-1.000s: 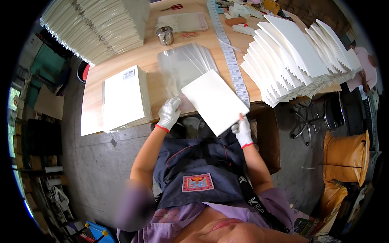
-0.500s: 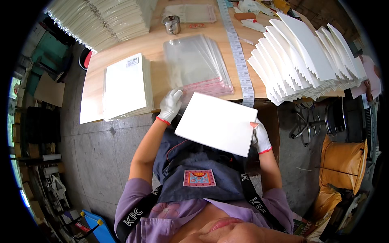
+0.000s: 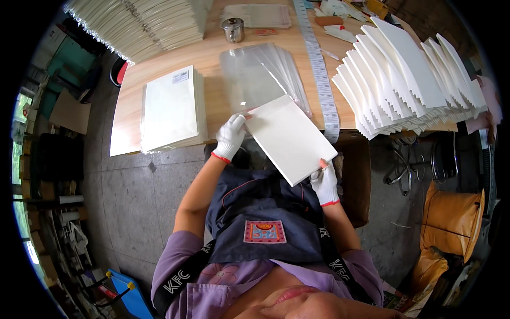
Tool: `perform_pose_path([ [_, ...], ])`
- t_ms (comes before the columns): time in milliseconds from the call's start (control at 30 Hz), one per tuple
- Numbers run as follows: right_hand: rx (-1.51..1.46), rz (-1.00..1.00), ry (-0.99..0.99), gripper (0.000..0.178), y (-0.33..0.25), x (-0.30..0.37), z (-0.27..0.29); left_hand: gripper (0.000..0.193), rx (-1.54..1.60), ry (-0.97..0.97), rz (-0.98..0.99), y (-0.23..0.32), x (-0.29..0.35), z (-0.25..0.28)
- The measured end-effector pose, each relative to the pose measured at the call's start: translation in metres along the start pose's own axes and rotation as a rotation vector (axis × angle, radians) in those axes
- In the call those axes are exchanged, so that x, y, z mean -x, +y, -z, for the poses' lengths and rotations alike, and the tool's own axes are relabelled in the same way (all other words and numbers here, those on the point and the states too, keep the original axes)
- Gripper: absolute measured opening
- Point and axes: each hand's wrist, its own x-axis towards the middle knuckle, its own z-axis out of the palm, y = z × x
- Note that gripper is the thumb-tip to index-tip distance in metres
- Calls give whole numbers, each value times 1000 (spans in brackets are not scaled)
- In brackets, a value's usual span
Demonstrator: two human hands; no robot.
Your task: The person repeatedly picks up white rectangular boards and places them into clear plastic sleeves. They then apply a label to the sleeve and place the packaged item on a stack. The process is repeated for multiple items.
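A white rectangular board (image 3: 291,139) is held tilted at the table's front edge, partly over my lap. My right hand (image 3: 325,183), in a white glove with a red cuff, grips its lower right corner, the bare thumb on top. My left hand (image 3: 230,137), gloved alike, is closed at its upper left corner; whether a plastic sleeve is also between those fingers I cannot make out. Directly behind lies a fanned pile of clear plastic sleeves (image 3: 252,72), its near edge covered by the board. Left of it sits a stack of sleeved white boards (image 3: 169,111), the top one bearing a label.
White boards (image 3: 396,80) stand in a leaning stack at the right. A strip of labels (image 3: 319,69) runs down the table (image 3: 127,106). Farther back are a metal cup (image 3: 232,31) and a tall pile of plastic-wrapped sheets (image 3: 143,26). An office chair (image 3: 443,157) stands at right.
The board has turned clockwise and moved up over the sleeves' near edge. My right hand has shifted left with it. My left hand has moved slightly right and now meets the board's corner.
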Motion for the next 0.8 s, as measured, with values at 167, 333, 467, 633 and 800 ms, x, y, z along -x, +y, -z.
perform_pose_path([
  [167, 16, 67, -58, 24, 8, 9, -13, 57, 473, 261, 106, -7, 44, -38],
  [333, 15, 91, -85, 28, 6, 13, -22, 66, 935, 664, 491, 32, 41, -73],
  [467, 32, 97, -97, 30, 5, 9, -30, 27, 1498, 454, 790, 37, 25, -75],
  [633, 121, 82, -143, 32, 8, 7, -27, 19, 1541, 182, 830, 43, 42, -80],
  [800, 70, 5, 3, 27, 44, -1, -21, 17, 1509, -243, 679, 35, 119, -97],
])
